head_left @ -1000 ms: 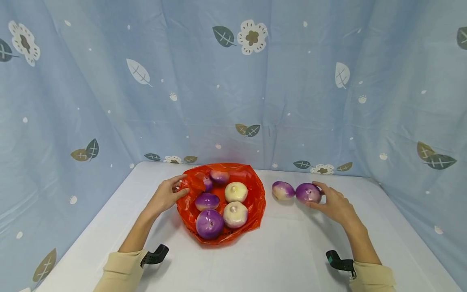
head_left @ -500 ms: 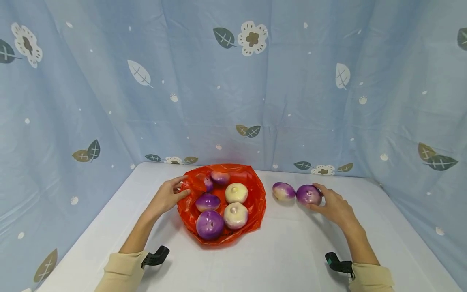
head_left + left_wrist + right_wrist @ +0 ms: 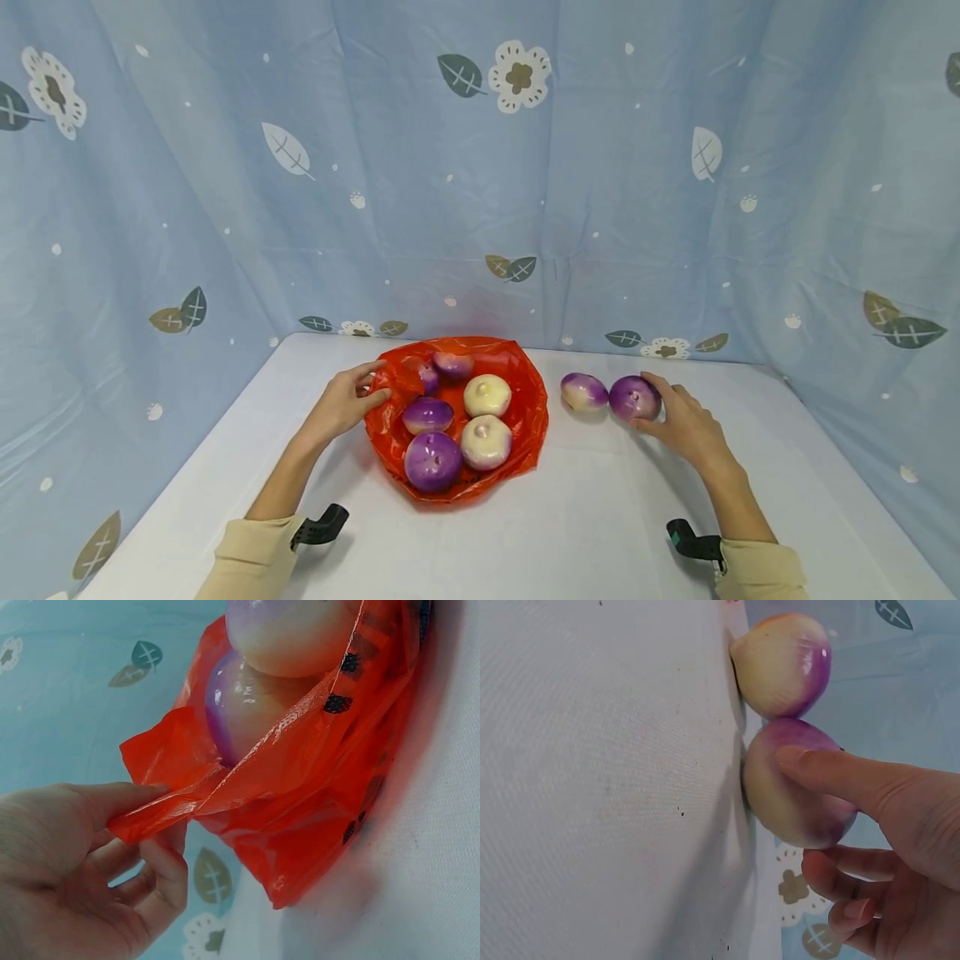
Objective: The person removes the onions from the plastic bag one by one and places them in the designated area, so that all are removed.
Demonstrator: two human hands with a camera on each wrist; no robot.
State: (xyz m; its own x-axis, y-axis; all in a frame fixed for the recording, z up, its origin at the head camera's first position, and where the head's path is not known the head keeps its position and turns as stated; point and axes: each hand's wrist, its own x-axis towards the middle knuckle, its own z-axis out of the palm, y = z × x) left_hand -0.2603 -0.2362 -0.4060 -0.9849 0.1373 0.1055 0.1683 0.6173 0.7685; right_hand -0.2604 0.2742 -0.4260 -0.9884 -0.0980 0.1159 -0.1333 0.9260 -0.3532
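An open red plastic bag (image 3: 528, 442) stands left of the table's middle, with several purple-and-white turnips in it, such as a pale-side-up turnip (image 3: 486, 442) and a purple-side-up turnip (image 3: 432, 461). My left hand (image 3: 347, 402) pinches the bag's left rim between thumb and fingers, as the left wrist view confirms. To the right of the bag, my right hand (image 3: 686, 421) grips a turnip (image 3: 628, 398) between thumb and fingers. In the right wrist view this turnip (image 3: 780, 791) appears to be on the table, touching another turnip (image 3: 784, 667).
The loose turnip (image 3: 583, 392) lies between the bag and the gripped one. A white cloth covers the table (image 3: 570, 525). A blue patterned curtain (image 3: 480, 183) closes off the back and both sides.
Almost nothing differs; the whole head view shifts very slightly. Both hands keep their places, the left on the bag's rim and the right on the turnip.
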